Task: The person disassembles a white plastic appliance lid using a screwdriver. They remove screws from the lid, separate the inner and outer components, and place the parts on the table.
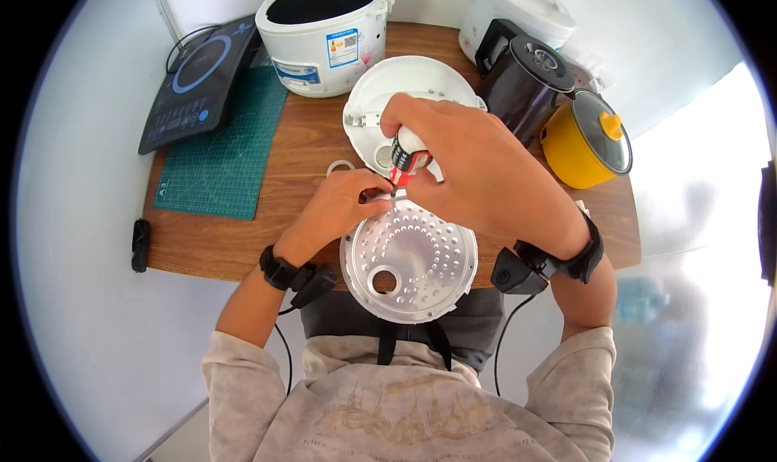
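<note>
notably, right hand [481, 167] clenches screwdriver [410, 156]; left hand [338, 205], at perforated disc [422, 282], grip unclear; tilted pressure could cause slippage.

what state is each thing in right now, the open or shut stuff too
screwdriver: gripped in the right hand, pointing down
perforated metal plate: at the table's front edge, left hand at its far rim
white cooker: upright, top open
white round shell: hollow side up
yellow pot: upright, lid on
dark jug: upright, lid on
cooktop: partly over the green mat; power unclear
</note>
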Available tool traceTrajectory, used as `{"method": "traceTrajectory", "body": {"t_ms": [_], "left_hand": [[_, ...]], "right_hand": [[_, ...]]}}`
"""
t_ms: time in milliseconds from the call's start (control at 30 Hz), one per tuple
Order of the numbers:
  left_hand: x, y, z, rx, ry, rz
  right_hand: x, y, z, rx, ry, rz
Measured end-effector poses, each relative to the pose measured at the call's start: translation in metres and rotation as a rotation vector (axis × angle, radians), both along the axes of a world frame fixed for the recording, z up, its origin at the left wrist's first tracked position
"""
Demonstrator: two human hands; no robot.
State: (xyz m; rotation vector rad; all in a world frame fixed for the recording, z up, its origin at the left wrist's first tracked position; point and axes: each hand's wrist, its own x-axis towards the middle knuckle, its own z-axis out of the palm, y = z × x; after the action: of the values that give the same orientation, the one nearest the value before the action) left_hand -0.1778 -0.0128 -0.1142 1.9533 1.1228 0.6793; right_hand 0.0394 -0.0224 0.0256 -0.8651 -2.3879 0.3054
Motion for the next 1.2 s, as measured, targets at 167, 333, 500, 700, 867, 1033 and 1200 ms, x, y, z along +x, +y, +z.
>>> {"method": "traceTrajectory", "body": {"t_ms": [167, 333, 500, 700, 867, 1033, 1200], "left_hand": [[0.001, -0.006, -0.005, -0.041, -0.020, 0.019], [0.010, -0.018, 0.005, -0.016, -0.002, 0.025], [0.013, -0.024, 0.014, -0.008, 0.008, 0.026], [0.009, -0.026, 0.014, -0.013, -0.007, 0.034], [0.014, -0.031, 0.026, 0.014, 0.020, 0.033], [0.018, -0.034, 0.029, 0.015, 0.006, 0.022], [0.020, -0.045, 0.026, 0.020, -0.012, 0.041]], "right_hand": [[-0.006, -0.020, 0.014, 0.039, -0.214, -0.287], [-0.005, -0.024, 0.019, -0.149, -0.287, -0.396], [0.014, -0.023, 0.010, -0.004, -0.043, -0.138], [0.001, -0.037, 0.038, -0.089, -0.363, -0.344], [0.011, -0.038, 0.024, -0.030, -0.183, -0.273], [0.018, -0.048, 0.031, 0.056, -0.129, -0.210], [0.010, -0.058, 0.052, -0.176, -0.414, -0.442]]}}
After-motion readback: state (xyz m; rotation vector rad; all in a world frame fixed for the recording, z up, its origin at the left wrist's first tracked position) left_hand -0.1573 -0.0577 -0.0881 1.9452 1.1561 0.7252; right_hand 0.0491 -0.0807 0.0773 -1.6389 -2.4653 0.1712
